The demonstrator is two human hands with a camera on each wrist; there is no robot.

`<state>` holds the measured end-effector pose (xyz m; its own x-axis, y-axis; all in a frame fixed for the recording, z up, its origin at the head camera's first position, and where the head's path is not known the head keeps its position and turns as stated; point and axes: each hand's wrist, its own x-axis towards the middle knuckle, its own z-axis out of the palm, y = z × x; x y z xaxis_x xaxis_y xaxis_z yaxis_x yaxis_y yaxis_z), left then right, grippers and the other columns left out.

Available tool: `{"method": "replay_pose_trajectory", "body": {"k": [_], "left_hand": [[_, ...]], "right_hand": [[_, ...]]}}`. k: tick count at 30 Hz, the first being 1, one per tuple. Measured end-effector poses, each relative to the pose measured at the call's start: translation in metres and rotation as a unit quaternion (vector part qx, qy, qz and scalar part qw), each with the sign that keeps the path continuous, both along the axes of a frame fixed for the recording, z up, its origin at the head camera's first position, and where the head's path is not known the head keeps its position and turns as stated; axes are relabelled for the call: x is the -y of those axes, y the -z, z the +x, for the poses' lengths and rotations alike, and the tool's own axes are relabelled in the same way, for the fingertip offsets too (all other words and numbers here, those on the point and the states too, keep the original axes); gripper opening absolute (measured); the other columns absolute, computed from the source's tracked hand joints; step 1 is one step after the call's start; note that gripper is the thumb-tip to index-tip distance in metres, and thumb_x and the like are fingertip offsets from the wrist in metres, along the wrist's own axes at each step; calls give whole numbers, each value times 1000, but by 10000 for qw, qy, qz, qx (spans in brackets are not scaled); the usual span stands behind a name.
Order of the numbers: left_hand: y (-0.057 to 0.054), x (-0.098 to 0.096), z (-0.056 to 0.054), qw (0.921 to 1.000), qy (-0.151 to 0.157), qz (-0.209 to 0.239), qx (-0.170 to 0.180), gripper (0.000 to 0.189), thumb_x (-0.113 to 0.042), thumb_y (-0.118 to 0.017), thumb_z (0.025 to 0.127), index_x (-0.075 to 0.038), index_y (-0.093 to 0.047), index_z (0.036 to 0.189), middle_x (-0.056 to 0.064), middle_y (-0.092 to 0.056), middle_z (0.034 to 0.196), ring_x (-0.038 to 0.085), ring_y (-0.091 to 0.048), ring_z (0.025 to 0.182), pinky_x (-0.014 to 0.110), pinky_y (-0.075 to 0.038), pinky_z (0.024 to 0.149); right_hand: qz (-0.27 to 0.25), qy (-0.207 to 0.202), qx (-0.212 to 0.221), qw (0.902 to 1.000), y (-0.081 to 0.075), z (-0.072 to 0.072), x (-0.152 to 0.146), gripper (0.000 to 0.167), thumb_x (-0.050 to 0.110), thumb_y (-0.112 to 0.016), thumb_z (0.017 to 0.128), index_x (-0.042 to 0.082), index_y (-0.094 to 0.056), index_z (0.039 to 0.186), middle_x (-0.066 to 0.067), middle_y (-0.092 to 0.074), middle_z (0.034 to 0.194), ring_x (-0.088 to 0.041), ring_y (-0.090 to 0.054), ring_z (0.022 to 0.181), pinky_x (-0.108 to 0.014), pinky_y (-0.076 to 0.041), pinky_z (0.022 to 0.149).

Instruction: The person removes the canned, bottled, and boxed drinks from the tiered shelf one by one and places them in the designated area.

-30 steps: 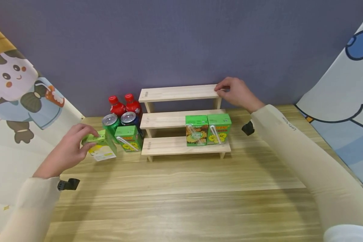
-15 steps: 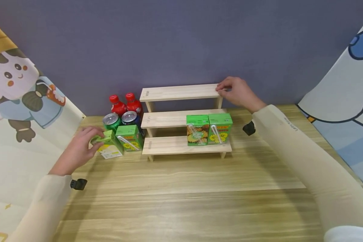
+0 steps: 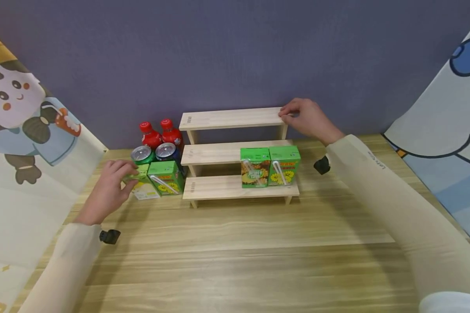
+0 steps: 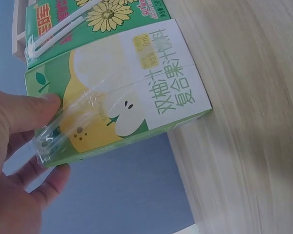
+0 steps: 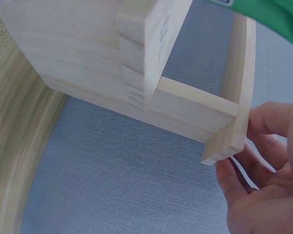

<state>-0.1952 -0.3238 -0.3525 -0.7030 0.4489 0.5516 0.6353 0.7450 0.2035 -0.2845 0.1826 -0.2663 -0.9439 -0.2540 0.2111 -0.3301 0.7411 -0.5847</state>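
My left hand point(image 3: 110, 188) pinches the top end of a light-green juice box point(image 4: 117, 92) between thumb and fingers. The box is printed with yellow fruit and stands against a green juice box point(image 3: 166, 178) with yellow flowers and a straw. At the top step's right end, my right hand point(image 3: 306, 119) holds the board edge of a three-step wooden display stand point(image 3: 219, 154); in the right wrist view, thumb and fingers point(image 5: 229, 183) lie on either side of that board's end. Two more green juice boxes point(image 3: 255, 168) sit side by side on the bottom step's right part.
Behind the left boxes are a green can point(image 3: 142, 154), a dark blue can point(image 3: 166, 150) and two red bottles point(image 3: 150, 135). A blue-grey wall point(image 3: 235, 52) backs the wood-grain table point(image 3: 235, 252). Printed panels point(image 3: 31, 113) border both sides.
My left hand has moved right with the light-green juice box, from apart to right beside the flowered green box. My right hand keeps its hold on the top step.
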Motion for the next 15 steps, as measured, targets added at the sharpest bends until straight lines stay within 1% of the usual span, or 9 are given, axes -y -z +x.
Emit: {"method": "replay_pose_trajectory", "body": {"k": [6, 8, 11, 15], "left_hand": [[-1, -5, 1, 9990, -421, -64, 159, 32, 16, -76, 67, -2, -60, 89, 12, -58, 103, 33, -43, 96, 42, -35, 80], [-2, -6, 1, 9985, -495, -73, 201, 31, 15, -76, 68, -2, -60, 89, 13, -58, 104, 33, -43, 97, 43, -35, 80], [-2, -6, 1, 9983, -529, -77, 230, 30, 14, -76, 69, -2, -60, 90, 13, -58, 105, 33, -43, 98, 43, -36, 80], [-3, -7, 0, 9986, -473, -33, 222, 26, 10, -72, 72, -3, -60, 91, 12, -57, 103, 32, -43, 96, 43, -34, 80]], "right_hand": [[-20, -64, -46, 10000, 1, -1, 0, 24, 16, -56, 95, 2, -68, 110, -11, -56, 116, -29, -51, 109, -45, -41, 92], [-45, -78, -54, 9999, 1, -2, 0, 24, 15, -56, 95, 1, -68, 111, -11, -56, 116, -30, -51, 109, -45, -40, 92], [-50, -55, -80, 9999, 2, -3, 0, 24, 15, -57, 95, 1, -68, 110, -11, -57, 116, -29, -51, 109, -45, -40, 93], [-22, -4, -93, 10000, 1, -3, 1, 23, 16, -58, 94, 1, -68, 110, -11, -57, 116, -29, -51, 109, -45, -40, 93]]}}
